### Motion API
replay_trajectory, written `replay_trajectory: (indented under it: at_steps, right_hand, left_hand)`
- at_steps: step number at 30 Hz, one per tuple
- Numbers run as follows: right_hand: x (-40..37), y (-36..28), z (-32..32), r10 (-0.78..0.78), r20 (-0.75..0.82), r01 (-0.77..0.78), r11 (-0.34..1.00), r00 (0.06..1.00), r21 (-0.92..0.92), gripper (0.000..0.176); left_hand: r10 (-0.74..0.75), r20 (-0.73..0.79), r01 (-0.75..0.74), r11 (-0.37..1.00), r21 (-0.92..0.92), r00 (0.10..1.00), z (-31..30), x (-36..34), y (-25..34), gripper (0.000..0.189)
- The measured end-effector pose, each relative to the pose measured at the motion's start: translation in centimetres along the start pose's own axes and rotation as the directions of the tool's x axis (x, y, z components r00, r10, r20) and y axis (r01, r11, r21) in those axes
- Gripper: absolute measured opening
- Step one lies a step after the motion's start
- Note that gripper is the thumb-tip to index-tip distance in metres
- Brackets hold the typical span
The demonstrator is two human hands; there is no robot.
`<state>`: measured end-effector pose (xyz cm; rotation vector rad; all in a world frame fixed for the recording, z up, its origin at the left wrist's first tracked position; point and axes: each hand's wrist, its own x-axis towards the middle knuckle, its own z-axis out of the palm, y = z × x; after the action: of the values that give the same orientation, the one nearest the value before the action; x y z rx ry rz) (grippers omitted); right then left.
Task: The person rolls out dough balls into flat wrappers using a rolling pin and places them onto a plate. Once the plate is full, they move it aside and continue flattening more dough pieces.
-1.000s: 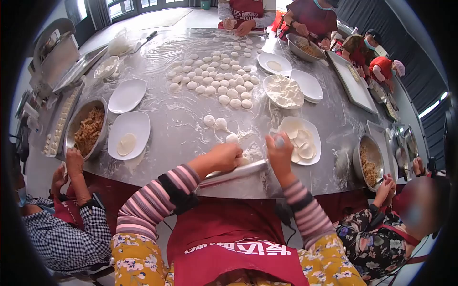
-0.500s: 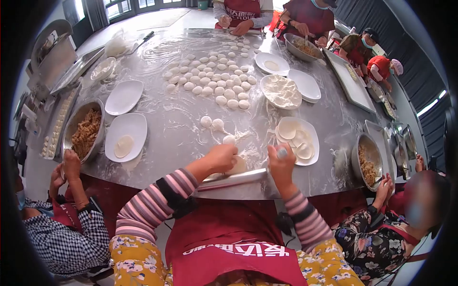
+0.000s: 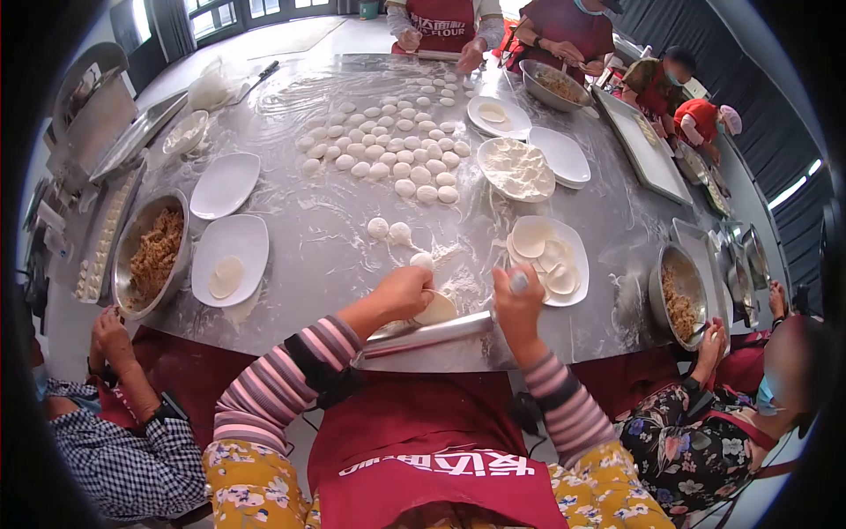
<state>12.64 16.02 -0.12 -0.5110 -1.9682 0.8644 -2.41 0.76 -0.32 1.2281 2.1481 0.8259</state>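
My left hand point(image 3: 404, 294) pinches the edge of a flat round dough wrapper point(image 3: 438, 309), which lies on the floured steel table. My right hand point(image 3: 518, 304) is wrapped around the right end of a shiny rolling pin point(image 3: 432, 335); a silver-coloured knob shows above the fist. The pin lies slanted along the table's near edge, just on my side of the wrapper. Beyond my left fingers sits a dough ball point(image 3: 422, 261), with two more dough pieces point(image 3: 389, 231) further off. To the right of my right hand, a white plate point(image 3: 575, 264) holds several rolled wrappers.
Many dough pieces point(image 3: 388, 145) cover the table's middle, near a flour bowl point(image 3: 516, 169). Filling bowls stand left point(image 3: 152, 251) and right point(image 3: 677, 295). White plates point(image 3: 231, 260) lie on the left. Co-workers' hands point(image 3: 113, 339) are at both sides and across the table.
My left hand has shifted slightly left with the wrapper, and more of the wrapper shows. The left co-worker's hands have moved down from the bowl's rim. The far co-worker's hands have spread apart.
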Motion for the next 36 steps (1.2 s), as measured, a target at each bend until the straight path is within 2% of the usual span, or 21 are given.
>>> replay_trajectory:
  at_steps: [1,5,7,9,10,11,14,16,18,21,22,24,25,27,28,29,31,32,33,34,36]
  right_hand:
    - [-1.1,-0.2,-1.1,0.106,0.013,-0.107,0.994,0.994,0.022,0.020]
    - [-1.4,-0.4,-1.0,0.205,0.023,-0.206,0.976,0.978,0.072,0.019]
    - [2.2,-0.8,2.3,-0.035,-0.030,0.036,0.999,0.999,0.021,0.019]
    - [4.7,0.6,5.7,-0.183,-0.042,0.182,0.983,0.982,-0.030,0.020]
    - [4.7,0.6,5.7,-0.177,-0.050,0.176,0.984,0.983,-0.029,0.020]
    - [4.6,0.6,5.7,-0.159,-0.036,0.159,0.987,0.987,-0.012,0.020]
    - [2.5,0.6,2.8,-0.083,-0.033,0.084,0.996,0.996,0.034,0.021]
    - [-0.6,-0.5,-0.9,0.110,0.027,-0.111,0.992,0.994,0.052,0.021]
    - [-3.2,-1.3,-3.3,0.198,0.060,-0.202,0.977,0.978,0.064,0.022]
    - [-4.5,-1.8,-4.2,0.213,0.060,-0.219,0.967,0.975,0.127,0.023]
    - [-4.4,-1.9,-4.2,0.194,0.066,-0.202,0.970,0.979,0.133,0.024]
    - [-3.6,-3.0,-4.3,0.156,0.032,-0.158,0.980,0.987,0.124,0.024]
    - [-3.2,-3.4,-4.3,0.107,0.025,-0.110,0.988,0.994,0.107,0.023]
    - [-3.1,-3.0,-4.4,0.109,0.034,-0.112,0.989,0.993,0.100,0.023]
    - [-3.1,-3.0,-4.3,0.115,0.045,-0.120,0.984,0.992,0.134,0.023]
    - [-3.1,-3.0,-4.2,0.121,0.059,-0.129,0.977,0.991,0.170,0.023]
    - [-3.2,-2.7,-4.3,0.093,0.057,-0.100,0.983,0.994,0.156,0.023]
    - [-3.4,-2.6,-4.3,0.099,0.061,-0.108,0.979,0.993,0.173,0.023]
    - [-3.5,-2.6,-4.4,0.105,0.066,-0.116,0.975,0.992,0.192,0.023]
    - [-3.5,-2.6,-4.4,0.105,0.064,-0.115,0.974,0.992,0.194,0.023]
    - [-3.5,-2.9,-4.4,0.078,0.040,-0.084,0.982,0.996,0.172,0.023]
  left_hand:
    - [0.010,-0.005,-0.011,0.998,-0.057,1.000,0.1,-0.2,-0.6,0.015]
    - [0.067,0.061,-0.062,0.995,-0.084,0.996,-0.4,-1.1,-0.7,0.016]
    - [0.019,0.050,-0.015,0.997,-0.078,0.999,-0.7,-1.0,-0.3,0.016]
    - [-0.028,0.048,0.031,0.997,-0.074,0.998,-0.9,-0.9,-0.1,0.017]
    - [-0.079,0.018,0.080,0.996,-0.043,0.997,-1.1,-0.5,-0.2,0.017]
    - [-0.129,-0.013,0.128,0.992,-0.017,0.992,-1.2,-0.3,-0.3,0.017]
    - [-0.066,-0.005,0.066,0.998,-0.011,0.998,-1.2,-0.3,-1.1,0.016]
    - [-0.040,-0.024,0.039,0.999,-0.019,0.999,-0.7,-0.4,-1.2,0.016]
    - [-0.038,-0.045,0.039,0.999,0.012,0.998,-1.0,-0.8,-0.3,0.015]
    - [-0.085,-0.069,0.093,0.988,0.119,0.994,-0.9,-1.3,2.1,0.014]
    - [-0.073,-0.063,0.081,0.987,0.137,0.995,-0.3,-0.9,2.3,0.014]
    - [0.176,-0.119,-0.160,0.979,0.126,0.977,0.9,0.4,2.6,0.016]
    - [0.196,-0.109,-0.181,0.974,0.134,0.974,0.9,1.6,3.4,0.016]
    - [0.281,-0.018,-0.279,0.940,-0.198,0.960,1.2,4.5,5.8,0.016]
    - [0.269,0.020,-0.250,0.917,-0.310,0.963,1.4,6.4,6.8,0.016]
    - [0.273,0.021,-0.254,0.917,-0.307,0.962,1.1,8.0,7.7,0.016]
    - [0.204,-0.046,-0.181,0.717,-0.673,0.978,0.6,10.2,9.0,0.017]
    - [0.206,-0.045,-0.181,0.716,-0.674,0.978,0.3,10.1,8.6,0.017]
    - [0.192,-0.124,-0.221,0.927,-0.304,0.974,-0.6,9.7,7.5,0.016]
    - [0.211,-0.202,-0.189,0.974,0.123,0.956,-1.7,9.2,6.3,0.016]
    - [0.145,-0.188,-0.037,0.874,0.484,0.971,-2.2,6.1,4.6,0.016]
